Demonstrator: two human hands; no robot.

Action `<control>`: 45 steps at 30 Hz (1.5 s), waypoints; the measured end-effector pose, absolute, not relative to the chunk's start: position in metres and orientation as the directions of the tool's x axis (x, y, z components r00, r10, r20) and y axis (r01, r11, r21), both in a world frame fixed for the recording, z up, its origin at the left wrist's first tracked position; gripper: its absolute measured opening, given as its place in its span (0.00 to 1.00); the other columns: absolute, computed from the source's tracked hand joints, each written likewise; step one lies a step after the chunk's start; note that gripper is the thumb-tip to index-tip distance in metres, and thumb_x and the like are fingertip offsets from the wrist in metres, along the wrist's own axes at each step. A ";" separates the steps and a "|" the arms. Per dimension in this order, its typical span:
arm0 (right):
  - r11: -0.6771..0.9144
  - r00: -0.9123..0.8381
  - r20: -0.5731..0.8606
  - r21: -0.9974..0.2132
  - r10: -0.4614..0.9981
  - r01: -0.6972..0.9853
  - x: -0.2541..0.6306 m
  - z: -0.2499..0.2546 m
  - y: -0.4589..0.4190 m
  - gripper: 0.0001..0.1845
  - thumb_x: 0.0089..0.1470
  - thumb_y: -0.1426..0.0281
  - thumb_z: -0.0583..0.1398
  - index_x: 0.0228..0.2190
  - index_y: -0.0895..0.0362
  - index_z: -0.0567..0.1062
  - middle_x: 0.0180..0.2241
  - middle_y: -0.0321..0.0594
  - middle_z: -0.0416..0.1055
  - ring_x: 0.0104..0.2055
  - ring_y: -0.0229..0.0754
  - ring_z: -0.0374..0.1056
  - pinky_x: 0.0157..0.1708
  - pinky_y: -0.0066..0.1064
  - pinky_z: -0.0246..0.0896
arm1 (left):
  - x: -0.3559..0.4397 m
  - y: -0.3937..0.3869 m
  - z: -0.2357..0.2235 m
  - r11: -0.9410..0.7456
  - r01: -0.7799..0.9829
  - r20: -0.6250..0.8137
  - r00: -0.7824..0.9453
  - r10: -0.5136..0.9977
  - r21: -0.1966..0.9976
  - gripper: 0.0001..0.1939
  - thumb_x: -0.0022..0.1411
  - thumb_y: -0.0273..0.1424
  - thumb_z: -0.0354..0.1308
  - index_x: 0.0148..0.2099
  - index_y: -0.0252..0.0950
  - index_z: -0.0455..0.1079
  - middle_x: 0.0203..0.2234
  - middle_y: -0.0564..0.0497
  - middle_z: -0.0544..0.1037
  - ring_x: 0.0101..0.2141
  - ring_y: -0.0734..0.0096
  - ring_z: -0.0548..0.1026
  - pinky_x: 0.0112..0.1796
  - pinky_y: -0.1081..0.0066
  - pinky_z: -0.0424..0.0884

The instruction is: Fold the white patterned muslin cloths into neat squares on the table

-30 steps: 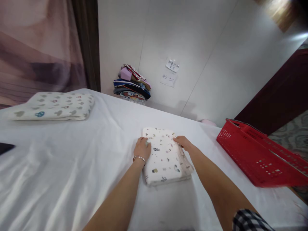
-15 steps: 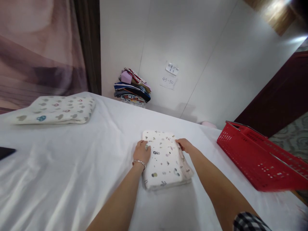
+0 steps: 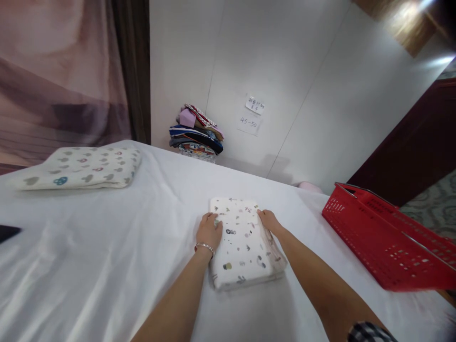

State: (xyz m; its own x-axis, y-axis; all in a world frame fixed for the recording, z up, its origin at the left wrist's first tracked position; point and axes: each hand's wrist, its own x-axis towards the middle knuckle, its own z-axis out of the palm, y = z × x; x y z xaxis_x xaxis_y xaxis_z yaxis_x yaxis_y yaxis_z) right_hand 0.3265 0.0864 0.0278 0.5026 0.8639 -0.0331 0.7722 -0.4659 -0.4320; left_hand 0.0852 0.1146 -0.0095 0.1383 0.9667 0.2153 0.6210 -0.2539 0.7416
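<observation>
A folded white blanket [image 3: 242,247] with small printed plants and shapes lies flat on the white-covered table. On its upper left edge rests my left hand [image 3: 209,231], thumb apart from the fingers, a bracelet at the wrist. At the upper right edge, my right hand [image 3: 269,222] has its fingers bent over the cloth's side, where a pinkish layer shows; the fingertips are partly hidden. Off to the left is another folded white cloth [image 3: 92,166] with grey, red and blue mushroom-like prints.
A red plastic basket [image 3: 384,237] stands at the table's right side. Stacked folded clothes [image 3: 195,130] stand against the wall beyond the back edge. Part of a dark flat object [image 3: 9,232] shows at the left border. Paper notes [image 3: 249,116] hang on the wall.
My right hand has shifted slightly left, its fingers now lying more over the blanket's edge. My left hand stays at the left edge. The whole view has tipped slightly.
</observation>
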 end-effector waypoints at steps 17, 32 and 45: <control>-0.439 0.498 0.045 -0.409 0.866 0.800 0.335 0.018 0.105 0.17 0.52 0.62 0.50 0.19 0.58 0.68 0.23 0.40 0.69 0.29 0.39 0.63 0.26 0.25 0.49 | 0.084 0.113 -0.008 -0.232 0.614 0.192 0.132 0.973 0.755 0.16 0.55 0.34 0.49 0.46 0.39 0.65 0.50 0.49 0.62 0.42 0.68 0.68 0.41 0.70 0.66; -0.498 0.564 0.037 -0.423 0.825 0.757 0.333 0.015 0.111 0.17 0.51 0.60 0.50 0.23 0.59 0.68 0.25 0.42 0.69 0.30 0.39 0.63 0.25 0.25 0.48 | 0.084 0.113 -0.009 -0.246 0.626 0.200 0.144 0.969 0.740 0.16 0.55 0.35 0.49 0.46 0.39 0.65 0.50 0.50 0.63 0.38 0.70 0.70 0.40 0.70 0.66; -0.427 0.496 0.091 -0.391 0.864 0.816 0.319 0.036 0.092 0.22 0.54 0.58 0.47 0.46 0.57 0.63 0.45 0.47 0.66 0.47 0.44 0.60 0.42 0.31 0.52 | 0.084 0.111 -0.005 -0.237 0.623 0.189 0.143 0.971 0.745 0.16 0.55 0.34 0.49 0.47 0.39 0.65 0.50 0.50 0.63 0.42 0.68 0.68 0.40 0.71 0.66</control>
